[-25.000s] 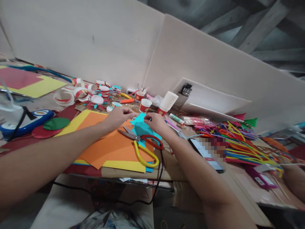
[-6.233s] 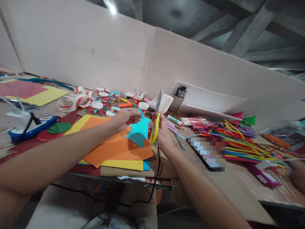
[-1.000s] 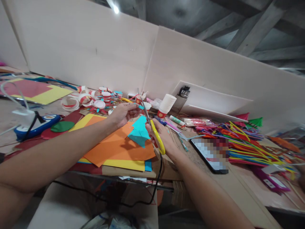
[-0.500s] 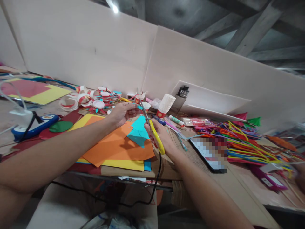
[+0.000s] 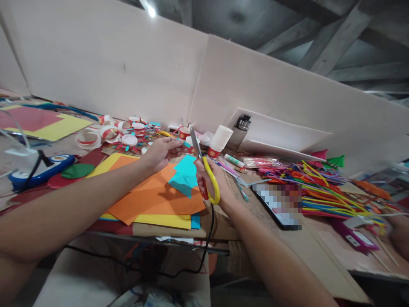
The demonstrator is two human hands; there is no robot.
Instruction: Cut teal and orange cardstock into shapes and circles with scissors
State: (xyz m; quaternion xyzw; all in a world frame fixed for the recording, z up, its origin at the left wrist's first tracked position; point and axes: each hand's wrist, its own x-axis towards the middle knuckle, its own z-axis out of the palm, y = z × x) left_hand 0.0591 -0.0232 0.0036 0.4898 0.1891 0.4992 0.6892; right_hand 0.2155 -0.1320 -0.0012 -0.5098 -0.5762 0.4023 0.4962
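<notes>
Between the fingertips of my left hand [image 5: 163, 152] is a small turquoise paper piece [image 5: 185, 144]. My right hand [image 5: 211, 175] grips yellow-handled scissors [image 5: 211, 181], whose blades point up and away, just right of the small piece. Below my hands lies a larger turquoise sheet [image 5: 184, 177] with cut edges, resting on orange paper [image 5: 150, 198] and yellow paper [image 5: 162, 220]. Whether the blades touch the small piece is hard to tell.
Behind stand stacked paper cups [image 5: 221, 140] and a bottle [image 5: 240, 131]. Cup crafts [image 5: 129, 140] lie back left. On the right are a phone [image 5: 277, 207], coloured pipe cleaners [image 5: 332, 200] and another person's hand [image 5: 399, 234]. A black cable hangs over the table edge.
The scissors have turned more upright in my right hand, and their blades look slightly more apart from the small turquoise piece. The whole view has shifted a little.
</notes>
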